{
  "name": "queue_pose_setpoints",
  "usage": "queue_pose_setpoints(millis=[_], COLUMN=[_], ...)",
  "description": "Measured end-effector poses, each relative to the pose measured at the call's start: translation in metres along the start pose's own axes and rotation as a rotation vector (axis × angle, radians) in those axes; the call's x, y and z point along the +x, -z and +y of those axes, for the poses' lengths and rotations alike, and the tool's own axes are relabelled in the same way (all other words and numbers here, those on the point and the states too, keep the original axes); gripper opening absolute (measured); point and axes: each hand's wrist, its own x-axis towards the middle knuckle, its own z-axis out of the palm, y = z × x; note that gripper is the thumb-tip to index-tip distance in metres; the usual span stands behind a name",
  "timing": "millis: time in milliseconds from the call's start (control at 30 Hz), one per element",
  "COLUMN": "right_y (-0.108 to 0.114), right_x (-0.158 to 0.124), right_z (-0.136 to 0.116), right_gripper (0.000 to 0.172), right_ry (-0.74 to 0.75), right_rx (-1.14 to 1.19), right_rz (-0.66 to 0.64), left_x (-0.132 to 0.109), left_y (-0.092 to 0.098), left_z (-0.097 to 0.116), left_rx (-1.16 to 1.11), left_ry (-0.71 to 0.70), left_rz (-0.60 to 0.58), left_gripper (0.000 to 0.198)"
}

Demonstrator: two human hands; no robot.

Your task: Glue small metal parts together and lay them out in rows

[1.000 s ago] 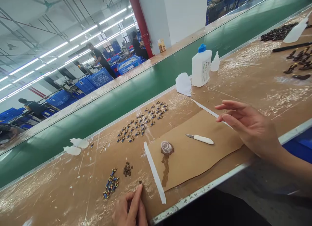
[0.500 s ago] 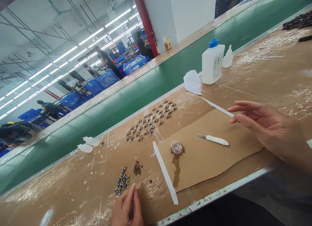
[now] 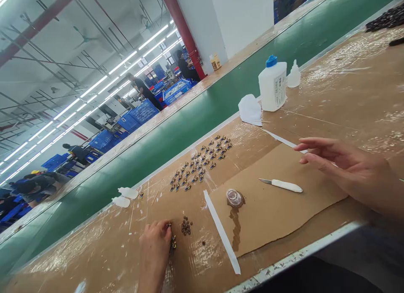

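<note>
My left hand [image 3: 154, 251] lies on the cardboard-covered bench at the near edge, its fingertips curled onto a small heap of blue-and-gold parts [image 3: 173, 241], most of which it hides. Just right of it sits a cluster of small dark round pieces [image 3: 186, 226]. My right hand [image 3: 347, 169] hovers open over the brown cardboard sheet [image 3: 277, 217], fingers stretched out to the left and holding nothing. A white-handled knife [image 3: 282, 185] lies below its fingertips. A small clear dish [image 3: 234, 197] with a brown spill sits left of the knife.
Rows of small blue-and-gold parts [image 3: 200, 162] are laid out mid-bench. A white bottle with a blue cap [image 3: 272, 84], a small dropper bottle [image 3: 294, 74] and white paper [image 3: 250, 110] stand by the green conveyor [image 3: 189, 124]. White strips [image 3: 221, 232] lie on the bench. People work in the background.
My left hand has moved forward from the bench edge onto the heap of blue-and-gold parts. My right hand has stayed open above the cardboard sheet. The camera has shifted.
</note>
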Motion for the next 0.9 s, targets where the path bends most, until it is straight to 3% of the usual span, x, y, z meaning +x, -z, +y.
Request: queue_pose_setpoints(millis=[233,400,533,667,900], right_y=[0.002,0.002,0.002,0.004,0.005], right_x=[0.002,0.002,0.003,0.004,0.002], right_z=[0.005,0.004,0.003,-0.001,-0.004], right_gripper=[0.036,0.028,0.023,0.020,0.017], right_ry=[0.072,0.197,0.226,0.244,0.372], right_rx=[-0.071,-0.047,-0.018,-0.024,0.013], right_rz=[-0.043,-0.071,-0.087,-0.140,-0.098], left_x=[0.007,-0.002,-0.013,-0.020,-0.023], left_y=[0.000,0.033,0.047,0.038,0.034], left_z=[-0.006,0.005,0.031,0.062,0.122], left_rx=[-0.187,-0.566,-0.760,-0.878,-0.798], left_ry=[0.063,0.297,0.381,0.380,0.232], left_rz=[0.079,0.040,-0.008,-0.025,0.003], left_gripper=[0.032,0.029,0.038,0.046,0.041])
